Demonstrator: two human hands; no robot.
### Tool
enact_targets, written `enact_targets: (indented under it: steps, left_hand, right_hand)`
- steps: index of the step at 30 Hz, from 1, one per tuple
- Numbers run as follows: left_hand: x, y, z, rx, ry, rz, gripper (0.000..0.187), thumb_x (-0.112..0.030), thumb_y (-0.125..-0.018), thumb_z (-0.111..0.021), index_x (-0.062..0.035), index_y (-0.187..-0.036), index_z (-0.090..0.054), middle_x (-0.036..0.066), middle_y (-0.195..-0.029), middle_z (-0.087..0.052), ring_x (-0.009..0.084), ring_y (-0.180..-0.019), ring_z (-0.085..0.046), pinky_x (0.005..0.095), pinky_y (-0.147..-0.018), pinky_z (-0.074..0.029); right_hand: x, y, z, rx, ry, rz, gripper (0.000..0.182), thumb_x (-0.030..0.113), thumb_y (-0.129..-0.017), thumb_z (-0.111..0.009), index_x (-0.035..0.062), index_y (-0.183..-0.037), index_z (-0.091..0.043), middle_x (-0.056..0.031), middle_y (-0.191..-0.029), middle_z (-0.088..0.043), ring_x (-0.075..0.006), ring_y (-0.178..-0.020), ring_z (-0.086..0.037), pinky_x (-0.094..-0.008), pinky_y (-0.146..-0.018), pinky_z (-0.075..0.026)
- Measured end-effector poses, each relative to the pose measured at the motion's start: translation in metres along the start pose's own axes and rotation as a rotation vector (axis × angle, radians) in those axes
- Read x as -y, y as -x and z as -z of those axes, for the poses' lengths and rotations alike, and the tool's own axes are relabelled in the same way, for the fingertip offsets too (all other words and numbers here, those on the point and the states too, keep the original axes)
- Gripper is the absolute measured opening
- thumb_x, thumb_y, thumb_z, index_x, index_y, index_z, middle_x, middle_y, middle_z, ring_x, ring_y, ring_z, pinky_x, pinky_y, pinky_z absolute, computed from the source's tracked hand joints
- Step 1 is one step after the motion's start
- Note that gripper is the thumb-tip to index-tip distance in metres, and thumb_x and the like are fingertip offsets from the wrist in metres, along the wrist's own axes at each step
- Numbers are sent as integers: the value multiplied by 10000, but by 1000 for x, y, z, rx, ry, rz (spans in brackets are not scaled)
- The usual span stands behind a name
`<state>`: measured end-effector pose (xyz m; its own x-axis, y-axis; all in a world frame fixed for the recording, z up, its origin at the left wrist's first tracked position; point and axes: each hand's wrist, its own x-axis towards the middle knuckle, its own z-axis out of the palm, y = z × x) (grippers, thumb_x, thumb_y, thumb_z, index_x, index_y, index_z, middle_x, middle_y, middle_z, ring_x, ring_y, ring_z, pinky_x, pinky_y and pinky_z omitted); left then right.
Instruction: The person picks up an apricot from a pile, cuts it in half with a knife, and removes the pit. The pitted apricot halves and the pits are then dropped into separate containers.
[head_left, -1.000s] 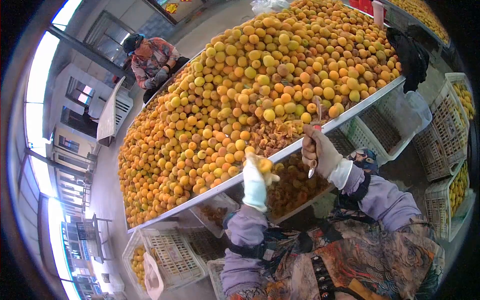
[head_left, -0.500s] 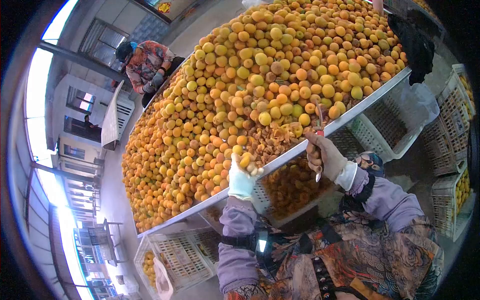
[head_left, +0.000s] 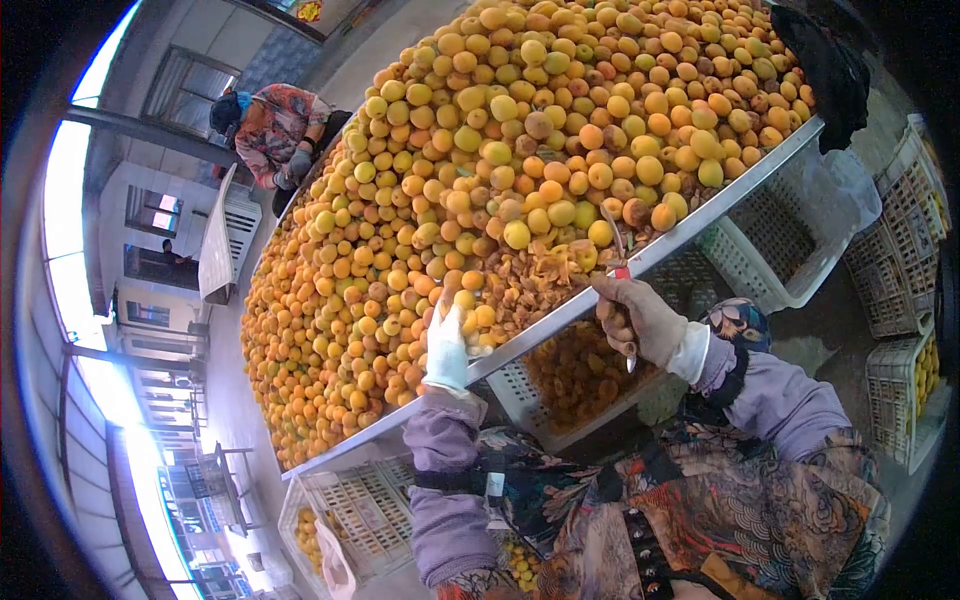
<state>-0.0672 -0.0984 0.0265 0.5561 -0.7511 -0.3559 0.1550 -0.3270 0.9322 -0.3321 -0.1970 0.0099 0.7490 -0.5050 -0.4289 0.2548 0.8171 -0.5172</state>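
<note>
My left hand (head_left: 447, 338), in a pale glove, reaches over the metal rim onto the apricot heap (head_left: 400, 240). Its fingers curl around a yellow apricot (head_left: 485, 316), with other fruit pressed close by. My right hand (head_left: 642, 322), in a brownish glove, is closed around a knife with a red handle (head_left: 621, 272) and a thin curved blade (head_left: 613, 230) pointing up. A metal tip shows below that fist. Between the hands, a pile of torn apricot pieces (head_left: 535, 283) lies at the table's edge.
Below the metal table rim (head_left: 705, 212) stands a crate holding dark orange pulp (head_left: 575, 385). Other plastic crates (head_left: 770, 240) stand to the right and lower left. A black plastic bag (head_left: 825, 80) hangs at the far corner. Another person (head_left: 275, 135) works across the heap.
My left hand has shifted left and deeper onto the heap. My right hand keeps the knife, nearly in place over the rim. The whole view has tilted slightly.
</note>
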Motion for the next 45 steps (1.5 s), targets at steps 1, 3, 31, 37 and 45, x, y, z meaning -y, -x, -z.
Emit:
enact_targets:
  steps: [1,3,31,37,45]
  left_hand:
    - [-7,2,6,46,-129,-6,579,-237,-903,-496,-103,-1410,-251,136,-1291,-416,181,-983,-564,355,-675,-543]
    - [14,-22,30,-15,-207,-92,597,-228,-894,-510,-86,-1410,-245,140,-1293,-409,180,-981,-563,314,-669,-537]
    - [-4,-66,-4,-81,-1540,-536,448,-244,-762,-639,-181,-1192,-532,97,-1133,-546,305,-1067,-483,411,-890,-421]
    - [2,-81,0,-83,-1541,-632,409,-224,-746,-651,-127,-1130,-549,100,-1048,-566,298,-1034,-494,420,-854,-428]
    - [-14,-33,0,-130,-446,-624,373,-85,-837,-566,-20,-1203,-529,89,-1082,-546,179,-986,-548,290,-870,-447]
  right_hand:
    - [0,0,0,-4,7,-17,336,338,-881,-563,77,-682,-494,3,-491,-415,-106,-326,-345,-266,-296,-271]
    - [0,1,-1,-13,16,-27,335,340,-881,-565,75,-688,-495,3,-494,-417,-107,-330,-351,-266,-296,-271]
    - [1,4,-2,-82,160,-117,191,254,-876,-572,74,-863,-511,-34,-641,-551,-107,-371,-416,-245,-320,-328]
    - [1,3,-4,-94,230,-94,337,353,-868,-571,54,-716,-539,5,-525,-451,-72,-367,-373,-218,-333,-304]
    - [0,5,-9,-68,286,-45,243,278,-867,-590,50,-795,-550,-16,-631,-537,-82,-398,-422,-221,-336,-327]
